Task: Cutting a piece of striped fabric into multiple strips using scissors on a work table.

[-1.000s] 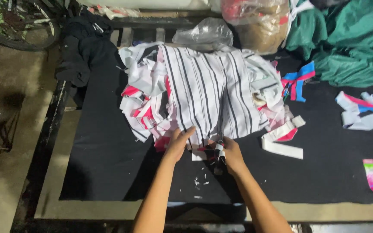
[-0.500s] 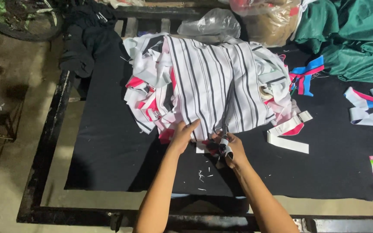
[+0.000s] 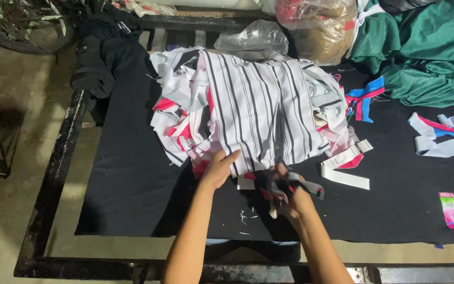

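Head camera looks straight down on the cutting table point(image 3: 132, 200), covered in black cloth, and both bare hands are in at the near edge of the fabric pile. Left hand point(image 3: 217, 169) lies flat, fingers together and thumb out, pressing on the lower hem of the white piece with thin dark stripes point(image 3: 261, 110), which sits just beyond its fingertips on top of the white-and-pink offcuts point(image 3: 177, 123). Right hand point(image 3: 288, 195) is curled tight around something dark, which looks like scissors point(image 3: 295, 181) with a striped sliver caught across them; it is blurred, so whether the blades are apart I cannot tell. Just below those fingers, white snippets point(image 3: 245, 216) dot the cloth. To the outside of the right fingers lies a white strip with a pink edge point(image 3: 345, 168), and well out that way a small pink packet point(image 3: 453, 209). Far past the fingertips sit a clear plastic bag point(image 3: 253, 37) and green cloth point(image 3: 421, 58).

For a clean trim, I would judge the flat hand should keep the hem taut and close to the blades, fingertips clear of the cut line, with the cutting hand working in short bites along the edge.
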